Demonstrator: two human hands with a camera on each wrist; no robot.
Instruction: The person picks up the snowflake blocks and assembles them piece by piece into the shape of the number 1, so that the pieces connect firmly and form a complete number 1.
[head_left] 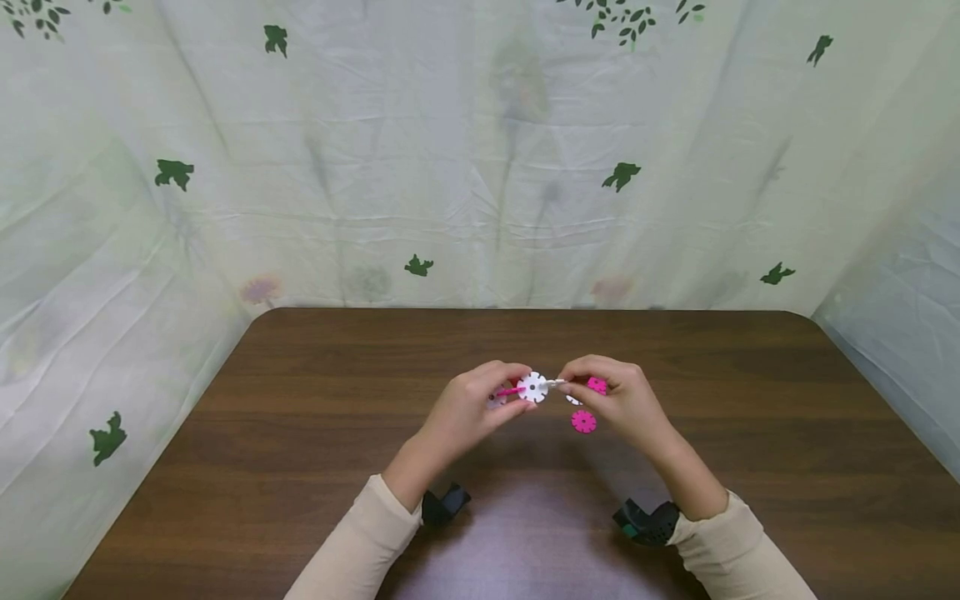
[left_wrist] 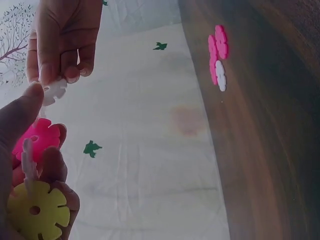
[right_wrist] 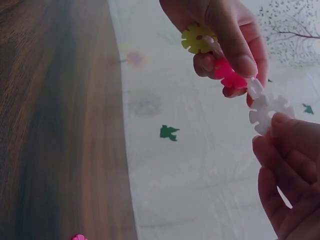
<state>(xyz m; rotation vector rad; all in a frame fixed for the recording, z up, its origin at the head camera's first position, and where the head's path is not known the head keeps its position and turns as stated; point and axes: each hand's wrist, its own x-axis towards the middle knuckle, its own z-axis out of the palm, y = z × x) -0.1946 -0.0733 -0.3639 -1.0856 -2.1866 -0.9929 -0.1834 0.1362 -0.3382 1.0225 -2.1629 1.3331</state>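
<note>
A chain of notched plastic discs hangs in my left hand (head_left: 480, 406). It includes a yellow disc (right_wrist: 194, 38), a pink disc (right_wrist: 228, 74) and white ones. Thumb and fingers grip it near the end, where a white disc (head_left: 533, 387) faces the head camera. Between thumb and fingertips, my right hand (head_left: 621, 402) pinches another white disc (right_wrist: 272, 114), seen edge-on in the head view. The two white discs meet edge to edge at right angles; how deep their slots engage I cannot tell. Both hands are raised above the table.
Beyond the hands, loose discs lie on the brown wooden table (head_left: 337, 433): a pink disc (head_left: 583, 422), another pink disc (head_left: 597, 385) and a white disc (head_left: 573, 400), partly hidden by the right hand. A pale leaf-patterned curtain (head_left: 450, 167) hangs behind the table.
</note>
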